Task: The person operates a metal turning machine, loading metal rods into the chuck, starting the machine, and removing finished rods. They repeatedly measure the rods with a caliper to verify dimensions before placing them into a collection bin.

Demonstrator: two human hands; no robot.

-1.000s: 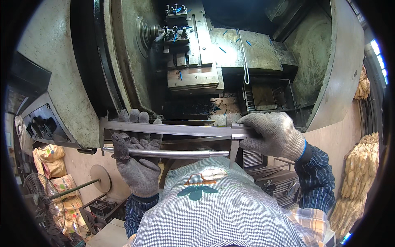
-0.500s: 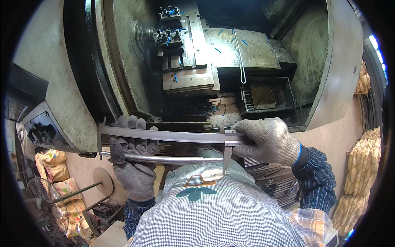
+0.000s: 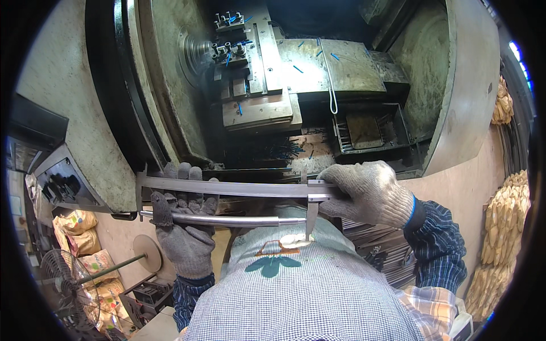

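My left hand (image 3: 187, 250), in a grey knit glove, holds a stepped steel shaft (image 3: 239, 219) with the thumb over it. Its fingers reach up behind the beam of a long vernier caliper (image 3: 239, 188). Both pieces lie roughly level in front of my apron, the caliper on the far side of the shaft. The fixed jaw stands at the shaft's left end. My right hand (image 3: 369, 193), gloved too, is closed around the caliper's right part at the slider. The sliding jaw (image 3: 311, 219) is at the shaft's thin right end; whether they touch is hard to tell.
Ahead is an open lathe with a chuck (image 3: 196, 51), a tool slide (image 3: 259, 62) and blue chips. A hooked rod (image 3: 332, 96) hangs over its ledge. At left are a control panel (image 3: 67, 183), a fan (image 3: 62, 284) and sacks (image 3: 77, 221); at right, stacked bundles (image 3: 500, 233).
The caliper's sliding jaw has shifted slightly left, narrowing the gap to the shaft's right end. My hands otherwise keep their hold; the view has moved a little.
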